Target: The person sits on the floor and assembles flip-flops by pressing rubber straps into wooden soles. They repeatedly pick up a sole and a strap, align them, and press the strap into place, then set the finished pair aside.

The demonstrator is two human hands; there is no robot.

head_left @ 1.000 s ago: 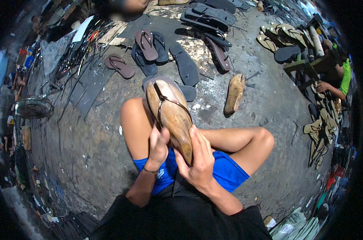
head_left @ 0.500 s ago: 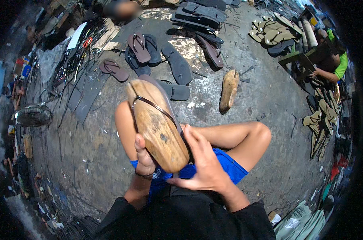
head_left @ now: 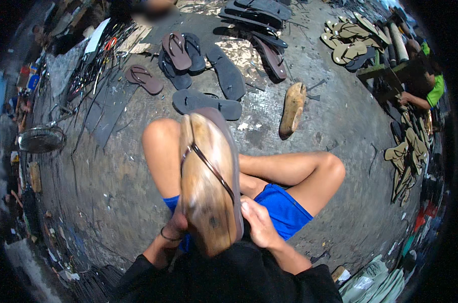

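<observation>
A wooden foot last (head_left: 202,194), slightly motion-blurred, is tilted up in front of my body. Fitted to it is a brown flip-flop (head_left: 235,171), its sole behind the wood and its shiny dark strap (head_left: 216,172) across the front. My left hand (head_left: 177,224) grips the last and flip-flop from the left side, with most of its fingers hidden behind them. On the right, my right hand (head_left: 261,224) is closed at the sole's edge near the heel, thumb toward me and fingertips hidden.
A second wooden last (head_left: 292,111) lies on the floor ahead. Grey flip-flops (head_left: 208,103) and brown ones (head_left: 145,80) lie loose beyond my knees. Tan flip-flops (head_left: 350,50) are piled at far right, near a person in a green sleeve (head_left: 435,91). A fan (head_left: 41,140) stands left.
The last with the flip-flop has swung more upright and come closer to my chest, its toe moving right. My right hand went from spread fingers near the heel to closed on the sole's edge.
</observation>
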